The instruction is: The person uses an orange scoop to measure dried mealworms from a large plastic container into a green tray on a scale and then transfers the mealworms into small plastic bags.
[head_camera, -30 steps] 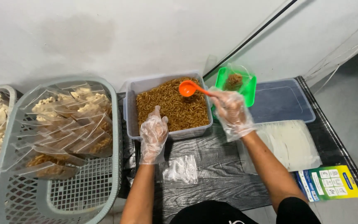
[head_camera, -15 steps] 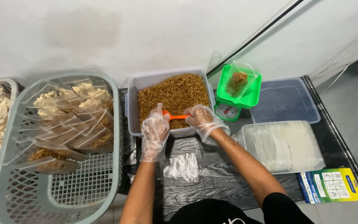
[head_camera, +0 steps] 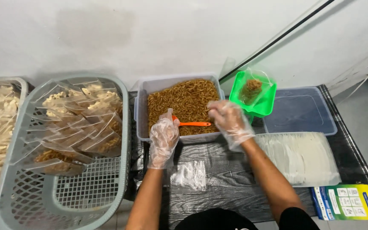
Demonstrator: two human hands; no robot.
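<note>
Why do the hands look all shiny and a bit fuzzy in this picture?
Head view: even, soft light with no hard shadows; the clear gloves on the left hand and right hand catch the light and glint, as do the clear bags in the grey basket. The right hand is slightly motion-blurred, while the orange scoop and the tub of brown pieces stay fairly sharp.

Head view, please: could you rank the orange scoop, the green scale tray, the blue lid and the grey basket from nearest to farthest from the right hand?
1. Orange scoop: just left of the right hand, lying in the snack tub.
2. Green scale tray: close by, up and to the right.
3. Blue lid: farther right, past the tray.
4. Grey basket: far left, beyond the left hand.
</note>
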